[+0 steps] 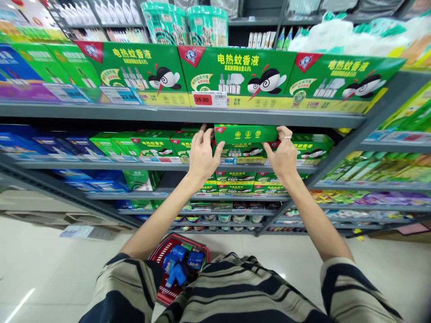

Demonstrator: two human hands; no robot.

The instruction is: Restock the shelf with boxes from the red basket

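Observation:
A flat green box of electric mosquito repellent liquid (pixel 245 133) sits at the front of a middle shelf, raised above the boxes beneath it. My left hand (pixel 202 156) grips its left end, with the thumb on the front and the fingers reaching over the top. My right hand (pixel 282 154) holds its right end the same way. Similar green boxes (pixel 155 146) stand in a row to the left, and more lie under the held box. The box's back is hidden.
Large green repellent boxes (pixel 239 74) line the grey metal shelf (pixel 188 114) above, with a 35.90 price tag (pixel 209 99) on it. A red shopping basket (pixel 175 242) holding blue boxes sits below my striped sleeves, over a pale tiled floor (pixel 50 264).

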